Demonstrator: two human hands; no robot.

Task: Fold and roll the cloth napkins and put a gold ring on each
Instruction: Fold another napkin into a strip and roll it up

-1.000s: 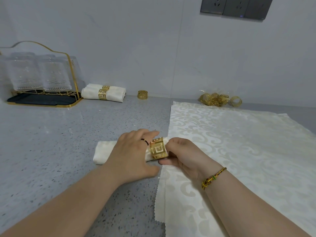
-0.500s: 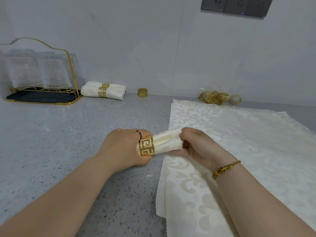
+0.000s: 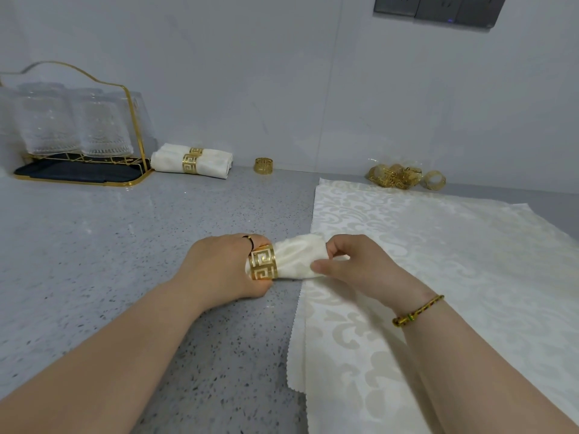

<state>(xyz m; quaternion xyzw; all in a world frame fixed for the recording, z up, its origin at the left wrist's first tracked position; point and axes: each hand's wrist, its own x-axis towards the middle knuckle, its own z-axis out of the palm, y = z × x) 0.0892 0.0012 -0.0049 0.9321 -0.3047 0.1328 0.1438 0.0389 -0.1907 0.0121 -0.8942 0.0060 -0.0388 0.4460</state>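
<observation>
The rolled cream napkin (image 3: 296, 260) was held just above the grey surface (image 3: 125, 245), a gold fretwork ring (image 3: 263, 262) around its left part. The left hand (image 3: 224, 270) gripped that end; the right hand (image 3: 351, 264) pinched the other end.

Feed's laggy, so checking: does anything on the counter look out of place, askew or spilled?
Nothing spilled or damaged. One gold ring stands alone on the counter, apart from the jumbled ring heap further right.
</observation>
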